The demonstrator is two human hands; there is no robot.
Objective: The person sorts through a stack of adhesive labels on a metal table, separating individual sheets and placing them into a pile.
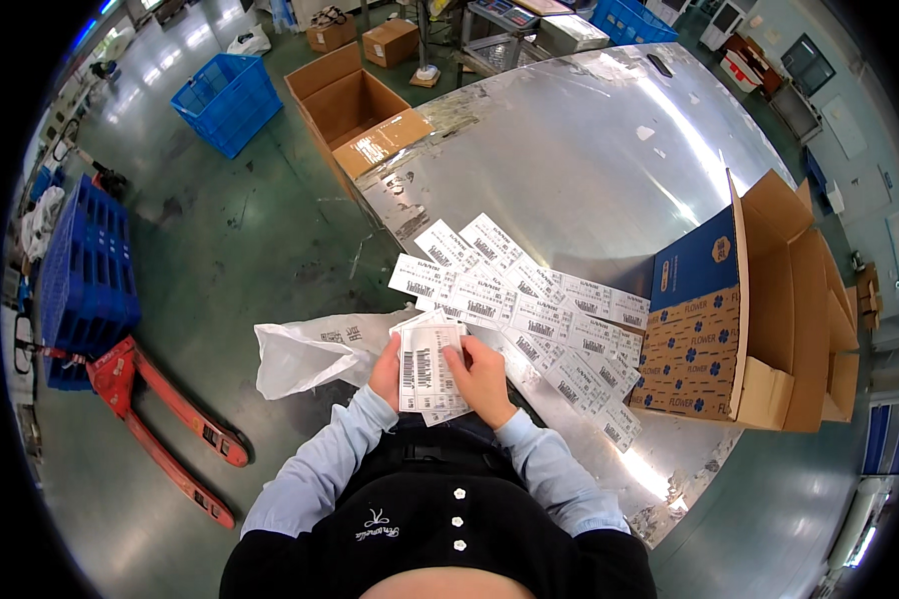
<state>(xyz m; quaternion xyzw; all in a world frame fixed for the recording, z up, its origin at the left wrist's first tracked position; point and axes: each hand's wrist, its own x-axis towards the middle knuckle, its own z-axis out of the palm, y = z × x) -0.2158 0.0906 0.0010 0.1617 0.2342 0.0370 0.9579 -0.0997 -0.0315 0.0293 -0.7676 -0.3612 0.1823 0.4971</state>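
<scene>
A small stack of white barcode labels [431,374] is held between my two hands in front of my waist. My left hand [386,371] grips its left edge. On the other side, my right hand [480,378] closes on the stack, thumb lying on the top label. Beyond them, many similar printed label strips [544,317] lie spread and overlapping across the metal table [569,130]. A crumpled white plastic bag [315,351] with printing sits left of my left hand, at the table's near corner.
An open cardboard box [699,324] with blue and patterned sides stands on the table's right. Left of the table are another open carton [355,110], a blue crate [227,103], a red pallet jack [120,384] and stacked blue pallets [88,260].
</scene>
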